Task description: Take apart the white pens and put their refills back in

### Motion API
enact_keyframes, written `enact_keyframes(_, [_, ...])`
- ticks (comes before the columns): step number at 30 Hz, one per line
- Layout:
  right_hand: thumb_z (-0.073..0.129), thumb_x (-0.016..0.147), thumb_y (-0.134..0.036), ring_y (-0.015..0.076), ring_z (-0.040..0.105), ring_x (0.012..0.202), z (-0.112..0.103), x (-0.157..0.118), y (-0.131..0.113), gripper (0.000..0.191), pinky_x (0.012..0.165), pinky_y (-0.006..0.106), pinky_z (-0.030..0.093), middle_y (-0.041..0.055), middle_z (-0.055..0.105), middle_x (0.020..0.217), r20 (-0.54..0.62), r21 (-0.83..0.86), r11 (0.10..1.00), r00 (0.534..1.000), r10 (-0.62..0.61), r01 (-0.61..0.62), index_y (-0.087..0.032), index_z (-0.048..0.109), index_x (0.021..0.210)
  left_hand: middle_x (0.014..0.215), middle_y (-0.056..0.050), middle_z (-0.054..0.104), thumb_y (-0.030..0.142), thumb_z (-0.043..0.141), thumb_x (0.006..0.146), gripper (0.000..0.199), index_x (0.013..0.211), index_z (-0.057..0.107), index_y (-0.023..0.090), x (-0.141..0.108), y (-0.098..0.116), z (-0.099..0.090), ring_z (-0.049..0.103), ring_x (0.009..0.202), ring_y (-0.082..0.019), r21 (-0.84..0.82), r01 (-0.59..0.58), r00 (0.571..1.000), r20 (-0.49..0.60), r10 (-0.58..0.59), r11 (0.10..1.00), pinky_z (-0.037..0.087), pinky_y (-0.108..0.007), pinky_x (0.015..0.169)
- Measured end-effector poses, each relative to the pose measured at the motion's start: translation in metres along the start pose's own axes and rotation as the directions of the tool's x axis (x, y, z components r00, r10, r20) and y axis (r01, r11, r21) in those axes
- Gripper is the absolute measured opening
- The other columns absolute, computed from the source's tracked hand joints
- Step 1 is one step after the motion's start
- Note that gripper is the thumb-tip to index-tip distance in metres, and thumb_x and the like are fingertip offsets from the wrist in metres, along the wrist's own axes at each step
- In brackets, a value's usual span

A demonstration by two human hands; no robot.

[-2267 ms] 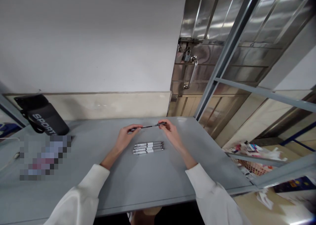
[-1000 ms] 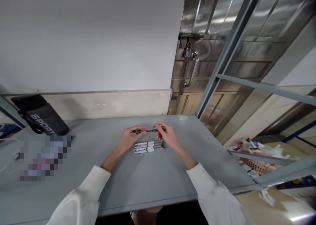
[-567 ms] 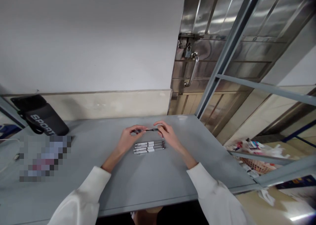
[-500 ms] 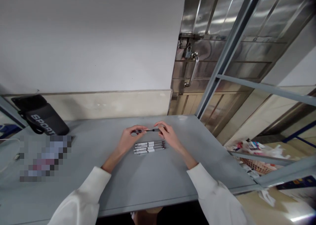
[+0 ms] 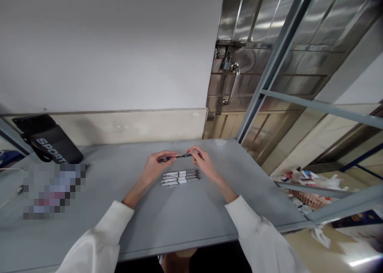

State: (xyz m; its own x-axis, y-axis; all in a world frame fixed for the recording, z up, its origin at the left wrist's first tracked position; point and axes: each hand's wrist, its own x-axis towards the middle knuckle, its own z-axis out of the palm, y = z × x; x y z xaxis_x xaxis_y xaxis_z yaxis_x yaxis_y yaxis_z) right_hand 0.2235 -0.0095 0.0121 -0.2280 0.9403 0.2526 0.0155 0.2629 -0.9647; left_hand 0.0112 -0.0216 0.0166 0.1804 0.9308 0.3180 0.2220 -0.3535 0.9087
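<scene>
Above the grey tabletop (image 5: 179, 225), both hands hold a dark pen (image 5: 180, 156) between them, lying nearly level. My left hand (image 5: 160, 165) pinches its left part with thumb and fingers. At the other end, my right hand (image 5: 202, 160) is closed around a greyish section of the pen. A thin dark stretch shows between the two grips; whether the pen is in one piece or parted there I cannot tell. Just below the hands, several white pens (image 5: 179, 178) with dark ends lie side by side on the table, roughly parallel.
A black case marked SPORT (image 5: 49, 139) leans at the back left, with a blurred-out item (image 5: 56, 191) before it. A metal shelf post (image 5: 263, 85) rises at the right rear. Beyond the table stands a basket (image 5: 311, 199) holding bags, near a metal door (image 5: 239, 81).
The right end of the held pen has tilted up slightly, and more of its greyish section shows by my right hand. Both hands stay almost in place; the view shifts slightly.
</scene>
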Motion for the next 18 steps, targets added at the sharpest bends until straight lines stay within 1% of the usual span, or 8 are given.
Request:
enact_keyframes(3, [0.052, 0.089, -0.043, 0.012, 0.039, 0.057, 0.0002, 0.0003, -0.0009, 0.024, 0.055, 0.025, 0.028, -0.0046, 0.043, 0.063, -0.014, -0.031, 0.996, 0.996, -0.084, 0.084, -0.023, 0.06, 0.099, 0.103, -0.007, 0.076, 0.04, 0.072, 0.079, 0.027, 0.098, 0.075, 0.021, 0.0002, -0.001, 0.0009, 0.069, 0.096, -0.023, -0.012, 0.024, 0.999, -0.022, -0.024, 1.0, 0.054, -0.03, 0.081])
enact_keyframes(5, [0.055, 0.087, -0.038, 0.0121, 0.042, 0.062, 0.0003, 0.0005, -0.0017, 0.021, 0.059, 0.025, 0.032, -0.0035, 0.049, 0.07, -0.023, -0.062, 0.991, 0.992, -0.12, 0.119, -0.023, 0.06, 0.101, 0.102, -0.007, 0.076, 0.04, 0.073, 0.078, 0.027, 0.097, 0.076, 0.021, 0.0002, -0.0005, 0.0015, 0.069, 0.095, -0.023, -0.011, 0.025, 0.999, -0.041, -0.026, 1.0, 0.054, -0.03, 0.081])
enact_keyframes(7, [0.056, 0.087, -0.039, 0.0117, 0.04, 0.059, 0.0003, 0.0009, -0.0012, 0.021, 0.058, 0.025, 0.031, -0.0045, 0.046, 0.066, -0.025, -0.068, 0.993, 0.995, -0.1, 0.098, -0.023, 0.06, 0.1, 0.103, -0.007, 0.076, 0.04, 0.073, 0.078, 0.027, 0.098, 0.075, 0.021, -0.0001, 0.001, 0.002, 0.069, 0.097, -0.023, -0.017, 0.016, 1.0, -0.023, -0.016, 1.0, 0.054, -0.031, 0.083])
enact_keyframes(10, [0.053, 0.089, -0.046, 0.0113, 0.037, 0.051, 0.0002, 0.0011, 0.001, 0.026, 0.054, 0.025, 0.03, -0.0071, 0.038, 0.055, -0.018, -0.04, 0.999, 1.0, -0.026, 0.025, -0.022, 0.06, 0.097, 0.103, -0.007, 0.076, 0.038, 0.073, 0.078, 0.027, 0.098, 0.075, 0.021, -0.0007, 0.0022, 0.0024, 0.069, 0.099, -0.022, -0.034, 0.008, 1.0, 0.019, -0.007, 0.999, 0.054, -0.031, 0.085])
enact_keyframes(12, [0.051, 0.09, -0.046, 0.0119, 0.041, 0.052, 0.0, 0.0011, 0.0014, 0.026, 0.055, 0.025, 0.032, -0.0064, 0.042, 0.055, -0.025, -0.036, 0.999, 1.0, -0.011, 0.01, -0.022, 0.06, 0.097, 0.103, -0.006, 0.076, 0.038, 0.073, 0.078, 0.027, 0.098, 0.075, 0.021, -0.0004, 0.001, 0.0023, 0.069, 0.097, -0.022, -0.031, 0.008, 1.0, 0.007, -0.008, 0.999, 0.054, -0.03, 0.084])
enact_keyframes(15, [0.054, 0.088, -0.039, 0.0136, 0.051, 0.063, 0.0001, 0.0012, 0.0002, 0.021, 0.06, 0.026, 0.036, -0.0026, 0.055, 0.067, -0.035, -0.033, 0.998, 0.998, -0.057, 0.056, -0.022, 0.06, 0.099, 0.101, -0.006, 0.076, 0.041, 0.073, 0.077, 0.028, 0.097, 0.076, 0.021, 0.0008, -0.0021, 0.0017, 0.07, 0.092, -0.021, -0.012, 0.034, 0.999, -0.038, -0.034, 0.999, 0.055, -0.03, 0.08])
enact_keyframes(16, [0.055, 0.087, -0.038, 0.0139, 0.053, 0.066, 0.0001, 0.0013, -0.0001, 0.021, 0.061, 0.026, 0.037, -0.0023, 0.055, 0.069, -0.034, -0.033, 0.997, 0.997, -0.071, 0.07, -0.022, 0.06, 0.099, 0.101, -0.006, 0.076, 0.042, 0.073, 0.077, 0.029, 0.097, 0.076, 0.021, 0.0012, -0.0026, 0.0015, 0.07, 0.091, -0.021, -0.011, 0.042, 0.998, -0.045, -0.043, 0.999, 0.055, -0.03, 0.079])
enact_keyframes(18, [0.056, 0.087, -0.04, 0.0136, 0.051, 0.063, 0.0005, 0.0015, 0.0004, 0.022, 0.06, 0.025, 0.037, -0.0033, 0.053, 0.066, -0.025, -0.045, 0.996, 0.997, -0.075, 0.074, -0.023, 0.06, 0.1, 0.101, -0.006, 0.076, 0.042, 0.073, 0.077, 0.029, 0.097, 0.076, 0.021, 0.0014, -0.0026, 0.0014, 0.07, 0.091, -0.021, -0.022, 0.041, 0.998, -0.039, -0.042, 0.999, 0.055, -0.03, 0.081])
